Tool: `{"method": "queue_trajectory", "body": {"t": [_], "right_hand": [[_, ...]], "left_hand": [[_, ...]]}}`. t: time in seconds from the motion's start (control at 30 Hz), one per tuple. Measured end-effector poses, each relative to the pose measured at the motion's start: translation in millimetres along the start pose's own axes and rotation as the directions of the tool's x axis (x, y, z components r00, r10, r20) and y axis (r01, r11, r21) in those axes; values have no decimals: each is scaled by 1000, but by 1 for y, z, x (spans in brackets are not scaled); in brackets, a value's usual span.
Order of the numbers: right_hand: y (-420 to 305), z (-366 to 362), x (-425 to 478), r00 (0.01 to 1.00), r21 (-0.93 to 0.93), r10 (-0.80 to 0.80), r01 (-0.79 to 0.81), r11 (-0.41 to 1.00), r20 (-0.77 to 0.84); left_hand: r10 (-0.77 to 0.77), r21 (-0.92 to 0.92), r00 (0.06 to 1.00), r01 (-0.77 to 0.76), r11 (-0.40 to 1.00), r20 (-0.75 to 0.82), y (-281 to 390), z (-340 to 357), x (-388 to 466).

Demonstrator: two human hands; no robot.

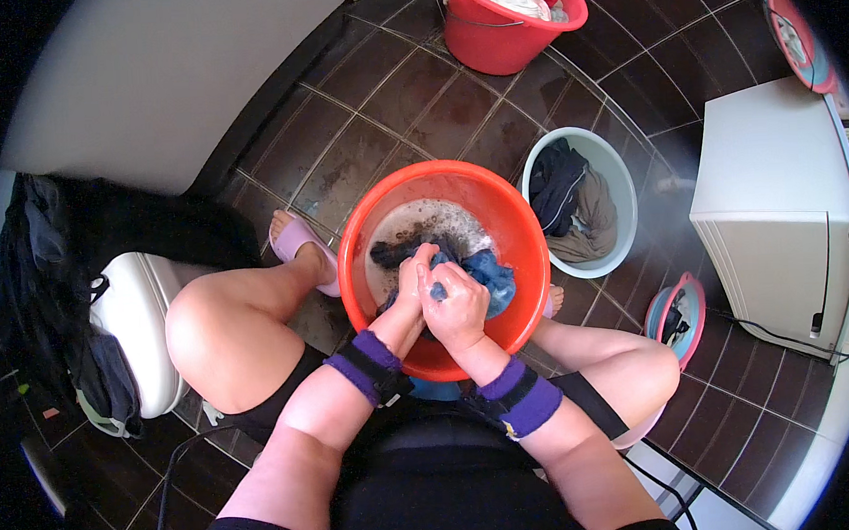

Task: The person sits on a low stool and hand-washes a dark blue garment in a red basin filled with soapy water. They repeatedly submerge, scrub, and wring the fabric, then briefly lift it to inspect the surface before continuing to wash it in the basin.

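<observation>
An orange-red plastic basin (531, 260) stands on the floor between my knees, with foamy, greyish water in it. Wet dark and blue cloth (493, 280) lies in the water. My left hand (412, 283) and my right hand (456, 303) press together over the basin's middle, both closed on the blue cloth, a bit of which shows between the fingers. The cloth spreads out to either side below the hands. Both wrists wear purple bands with black straps.
A pale blue basin (631, 206) of dark and brown clothes stands right of the orange one. Farther off is a red bucket (489, 45) of light laundry. A small pink-rimmed basin (698, 317) and a white cabinet-like appliance (765, 250) stand right. Cables run near both legs.
</observation>
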State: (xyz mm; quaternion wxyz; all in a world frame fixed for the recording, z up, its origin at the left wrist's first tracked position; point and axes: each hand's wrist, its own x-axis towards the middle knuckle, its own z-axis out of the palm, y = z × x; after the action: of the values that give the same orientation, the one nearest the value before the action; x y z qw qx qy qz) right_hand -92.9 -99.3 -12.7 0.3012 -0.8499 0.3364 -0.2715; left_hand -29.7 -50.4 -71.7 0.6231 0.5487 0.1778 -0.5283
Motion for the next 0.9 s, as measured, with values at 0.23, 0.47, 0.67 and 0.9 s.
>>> {"method": "queue_trajectory", "body": {"t": [0.23, 0.47, 0.67, 0.9], "right_hand": [[58, -9, 10, 940, 18, 335, -336, 942, 61], [118, -49, -2, 792, 346, 402, -576, 740, 460], [33, -14, -8, 964, 351, 261, -261, 899, 48], [-19, -3, 8, 983, -259, 87, -128, 957, -164]], "left_hand": [[-233, -271, 941, 297, 915, 245, 16, 2, -19], [-50, -373, 953, 165, 913, 299, 42, -19, -12], [262, 5, 963, -262, 965, -60, 23, -23, 11], [-115, -242, 991, 128, 962, 66, 5, -9, -1]]}}
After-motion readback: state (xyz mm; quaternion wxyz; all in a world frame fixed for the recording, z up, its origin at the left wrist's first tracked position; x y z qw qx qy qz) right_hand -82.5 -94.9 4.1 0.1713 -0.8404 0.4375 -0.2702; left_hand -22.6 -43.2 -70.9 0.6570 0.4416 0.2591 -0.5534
